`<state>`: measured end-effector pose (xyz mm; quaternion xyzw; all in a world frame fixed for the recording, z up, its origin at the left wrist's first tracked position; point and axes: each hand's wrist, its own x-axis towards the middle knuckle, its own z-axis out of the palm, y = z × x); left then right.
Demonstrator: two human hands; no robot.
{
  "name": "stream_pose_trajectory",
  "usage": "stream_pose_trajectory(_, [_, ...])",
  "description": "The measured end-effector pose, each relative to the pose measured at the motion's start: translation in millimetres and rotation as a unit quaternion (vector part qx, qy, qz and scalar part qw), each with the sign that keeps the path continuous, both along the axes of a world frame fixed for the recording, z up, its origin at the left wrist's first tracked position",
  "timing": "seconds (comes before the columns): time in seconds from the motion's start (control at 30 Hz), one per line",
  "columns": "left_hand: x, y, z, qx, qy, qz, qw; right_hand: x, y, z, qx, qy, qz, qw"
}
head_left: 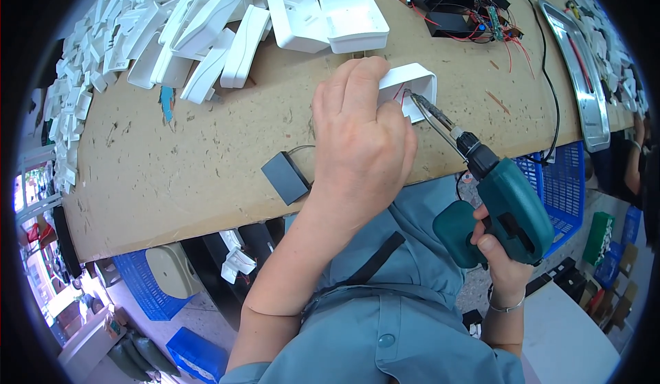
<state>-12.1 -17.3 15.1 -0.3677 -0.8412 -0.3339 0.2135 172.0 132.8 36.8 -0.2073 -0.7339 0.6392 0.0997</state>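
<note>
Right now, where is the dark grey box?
In the head view, the dark grey box lies on the table near its front edge, left of the left hand.

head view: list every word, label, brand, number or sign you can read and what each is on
None can be read.
Green soldering gun: no legible lettering.
White casing at the left hand: none legible.
Dark box: none legible.
Heaped white casings: any marks too small to read.

Metal tray [595, 128] at right, blue basket [566, 186] lower down
</note>
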Motion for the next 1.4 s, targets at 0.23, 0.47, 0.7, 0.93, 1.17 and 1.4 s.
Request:
stream_pose_trajectory(0.23, [0, 4, -8, 0.021, 0.01, -0.013, 1.0, -1, -3, 3, -0.009, -0.019, -0.014, 1.0])
stream_pose_trajectory(0.47, [-1, 5, -11, 0.023, 0.014, -0.001, 1.0, -4, -2, 6, 0.003, -0.028, -0.003, 1.0])
stream_pose_trajectory(0.7, [-1, 6, -8, 0.019, 0.001, 0.007, 1.0, -3, -3, 7, 0.007, -0.027, -0.007, 1.0])
stream_pose_trajectory(0.93, [-1, 7, -8, 0.019, 0.004, 0.01, 1.0, -5, -7, 12, -0.049, -0.019, -0.064, 0.997])
stream_pose_trajectory(1.17, [-2, 6, -4, 0.023, 0.008, 0.019, 1.0, 4, -6, 14, -0.003, -0.022, -0.027, 0.999])
stream_pose_trajectory(1.4, [-5, 4, -4, 0.033, 0.004, 0.027, 0.999, 17, -4, 12, -0.033, -0.015, -0.051, 0.998])
